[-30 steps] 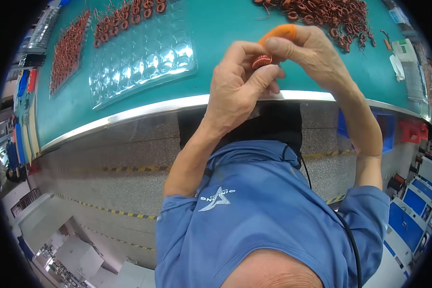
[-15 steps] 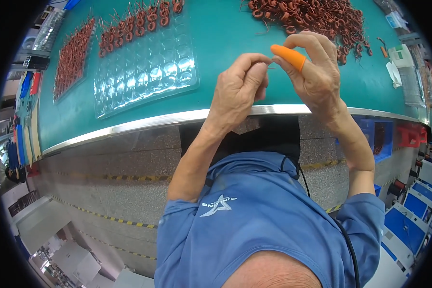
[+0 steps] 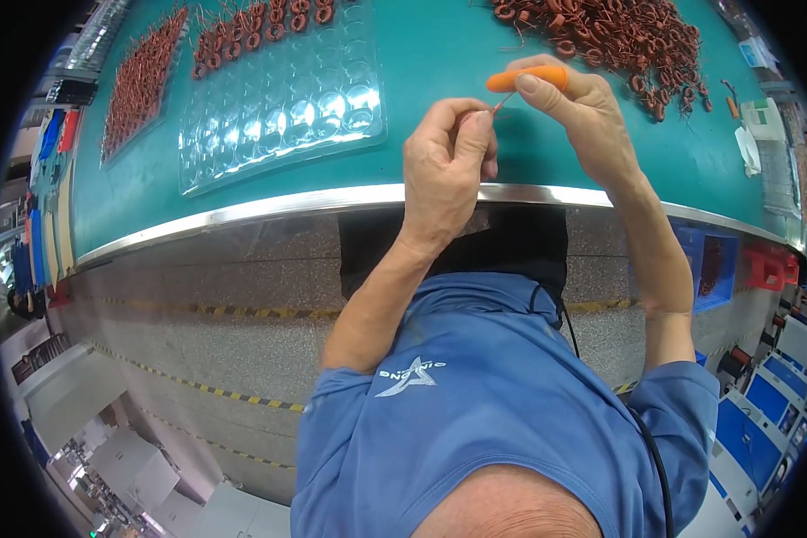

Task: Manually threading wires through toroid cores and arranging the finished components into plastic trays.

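Observation:
My left hand point(image 3: 444, 166) is closed, thumb against bent forefinger, above the table's front edge. From its pinch sticks out a thin reddish wire lead point(image 3: 504, 102), matching those on the wound ring coils nearby; the coil body is hidden in the fingers. My right hand point(image 3: 587, 112) pinches the far end of that lead between thumb and forefinger. An orange finger cot point(image 3: 533, 78) covers the right forefinger. To the left lies a clear blister tray point(image 3: 278, 148), its far rows filled with coils point(image 3: 251, 31). Behind my right hand spreads a loose pile of ring coils point(image 3: 614, 40).
A second tray packed with upright coils point(image 3: 139, 85) lies farther left on the green table point(image 3: 439, 54). A metal strip point(image 3: 314, 201) edges the table. At right are a white box point(image 3: 762, 121), a blue crate point(image 3: 710, 264) and a red bin point(image 3: 771, 266).
The right fingers have shifted slightly up and left, with the forefinger now laid straighter. The wire lead shows more plainly between the hands. My left hand keeps its pinch.

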`<state>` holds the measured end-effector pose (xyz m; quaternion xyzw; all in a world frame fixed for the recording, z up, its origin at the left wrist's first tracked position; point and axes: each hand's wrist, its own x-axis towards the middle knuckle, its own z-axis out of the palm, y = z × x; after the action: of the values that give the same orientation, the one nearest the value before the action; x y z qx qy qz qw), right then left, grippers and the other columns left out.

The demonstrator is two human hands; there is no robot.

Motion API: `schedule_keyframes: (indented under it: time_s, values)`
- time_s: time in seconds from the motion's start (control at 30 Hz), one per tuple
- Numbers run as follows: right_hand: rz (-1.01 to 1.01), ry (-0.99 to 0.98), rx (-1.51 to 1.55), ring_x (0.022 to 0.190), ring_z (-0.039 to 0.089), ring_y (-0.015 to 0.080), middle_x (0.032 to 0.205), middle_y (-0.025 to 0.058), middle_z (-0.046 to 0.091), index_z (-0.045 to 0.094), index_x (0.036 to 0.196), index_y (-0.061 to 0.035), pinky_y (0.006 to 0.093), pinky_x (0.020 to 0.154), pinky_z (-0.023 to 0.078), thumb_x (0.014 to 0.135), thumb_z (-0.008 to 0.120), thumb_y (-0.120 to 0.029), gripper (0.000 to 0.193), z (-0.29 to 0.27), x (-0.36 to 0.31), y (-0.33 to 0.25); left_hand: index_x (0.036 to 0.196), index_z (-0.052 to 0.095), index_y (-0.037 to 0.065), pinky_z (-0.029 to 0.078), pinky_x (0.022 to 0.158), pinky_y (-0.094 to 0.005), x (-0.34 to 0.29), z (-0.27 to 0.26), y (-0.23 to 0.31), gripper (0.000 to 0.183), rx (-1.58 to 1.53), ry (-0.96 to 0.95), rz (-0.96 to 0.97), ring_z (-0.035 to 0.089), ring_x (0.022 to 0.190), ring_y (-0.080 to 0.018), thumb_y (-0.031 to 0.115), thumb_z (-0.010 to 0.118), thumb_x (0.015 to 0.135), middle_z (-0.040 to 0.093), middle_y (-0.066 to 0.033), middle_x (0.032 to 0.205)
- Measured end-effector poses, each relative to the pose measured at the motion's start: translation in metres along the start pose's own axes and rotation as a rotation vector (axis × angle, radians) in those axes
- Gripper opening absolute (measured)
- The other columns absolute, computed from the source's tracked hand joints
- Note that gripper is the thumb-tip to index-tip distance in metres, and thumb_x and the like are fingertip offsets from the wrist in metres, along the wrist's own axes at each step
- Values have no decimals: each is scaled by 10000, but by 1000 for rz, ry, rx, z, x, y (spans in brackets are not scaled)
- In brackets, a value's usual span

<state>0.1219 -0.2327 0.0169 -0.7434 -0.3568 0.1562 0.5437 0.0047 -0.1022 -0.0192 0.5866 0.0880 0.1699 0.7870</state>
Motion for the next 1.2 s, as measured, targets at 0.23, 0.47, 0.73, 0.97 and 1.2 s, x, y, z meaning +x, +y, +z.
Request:
schedule_keyframes:
  time_s: [0.23,0.47,0.73,0.97,1.2]
  values:
    - [-421,196,-487,862,609,200,905,64,643,717,871,-25,305,755,474,851,685,-187,166,13,0,-23,1009,576,-3,431,523,-215,3,-7,0,188,-7,40,76,514,583,-73,174,515,985,549,-10,682]
    - [-191,113,-140,873,609,181,909,65,649,710,855,-21,294,738,478,849,687,-189,170,16,4,-5,1049,560,-18,445,570,-242,-2,-7,5,216,-68,45,-31,532,618,-125,176,475,1003,544,-46,725]
    - [-364,154,-370,875,600,164,921,71,654,717,887,-56,289,717,474,856,688,-177,128,18,-2,-12,1067,550,-4,431,575,-223,-6,-14,1,184,41,-1,102,509,617,-94,157,492,999,538,-26,720]
    - [-15,11,205,846,600,87,842,22,657,707,987,-50,260,766,492,953,583,-310,291,24,0,9,1143,512,7,440,580,-241,-13,-15,5,230,-63,-67,131,497,615,-123,181,415,1027,489,-40,710]
    - [104,7,277,806,610,99,953,66,645,586,1224,-1,211,685,497,966,569,-292,390,17,-25,6,1233,456,-2,459,611,-256,-13,-27,5,281,-81,-95,81,524,659,-131,141,495,995,518,-54,777]
